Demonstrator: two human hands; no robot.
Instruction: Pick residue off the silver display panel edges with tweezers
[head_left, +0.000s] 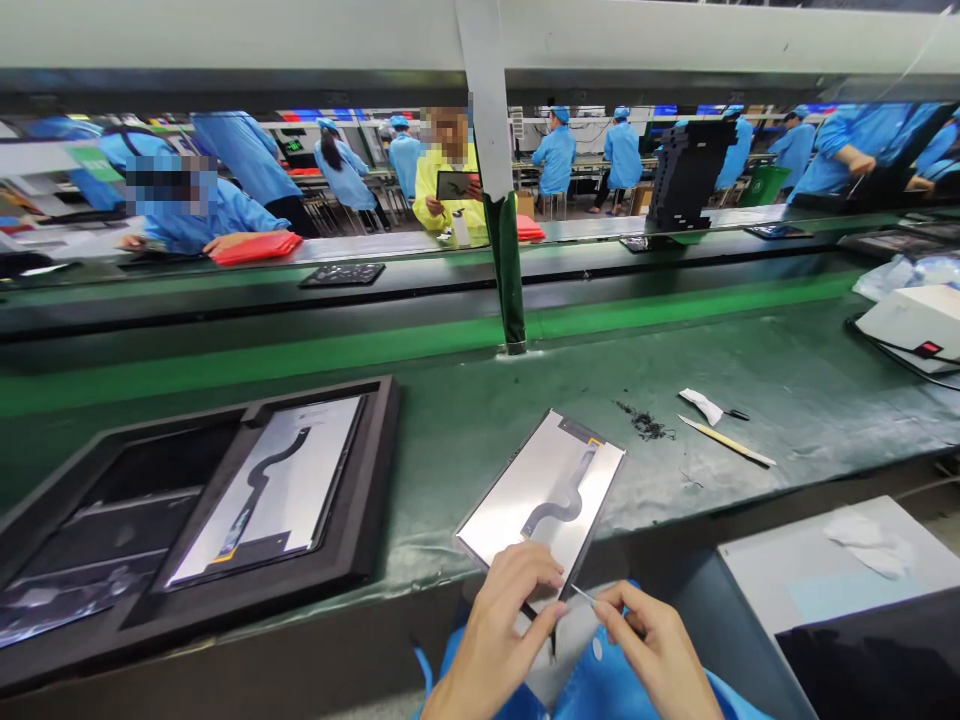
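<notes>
A display panel [517, 480] with a silvery back lies tilted over the bench's near edge. A dark, curved flex cable [574, 500] runs along its back. My left hand [502, 625] grips the panel's near end, thumb and fingers closed on it. Close by on the right, my right hand [649, 635] pinches a thin, pale pointed tool [583, 595]; its tip meets the panel's near right edge. I cannot make out the tool's exact kind. Below the left thumb hangs a narrow dark strip [553, 640], partly hidden.
A black foam tray [382, 480] on the left holds another panel [300, 470]. Black scraps [649, 425], a yellowish stick tool [727, 440] and a white-wrapped tool [701, 405] lie right. A post [510, 270] stands ahead. A grey box [840, 560] sits lower right. Co-workers work beyond.
</notes>
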